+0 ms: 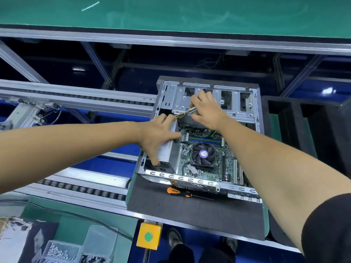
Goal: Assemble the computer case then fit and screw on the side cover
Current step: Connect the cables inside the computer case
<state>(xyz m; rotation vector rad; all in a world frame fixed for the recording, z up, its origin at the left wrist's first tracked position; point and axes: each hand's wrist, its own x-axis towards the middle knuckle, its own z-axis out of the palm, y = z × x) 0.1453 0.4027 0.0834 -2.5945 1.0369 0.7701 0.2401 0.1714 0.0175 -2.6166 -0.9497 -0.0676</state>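
Metal case: the computer case (pixel 254 103) lies open on a dark mat (pixel 190 211).
Left hand (pixel 157 133): fingers spread flat on the power supply (pixel 171 150).
Right hand (pixel 206 111): pinches the wire bundle (pixel 185 112) above the motherboard (pixel 224 164).

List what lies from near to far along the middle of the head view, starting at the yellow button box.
Yellow button box → screwdriver on the black mat → CPU fan inside the open computer case → right hand gripping the cable bundle → green bench top.
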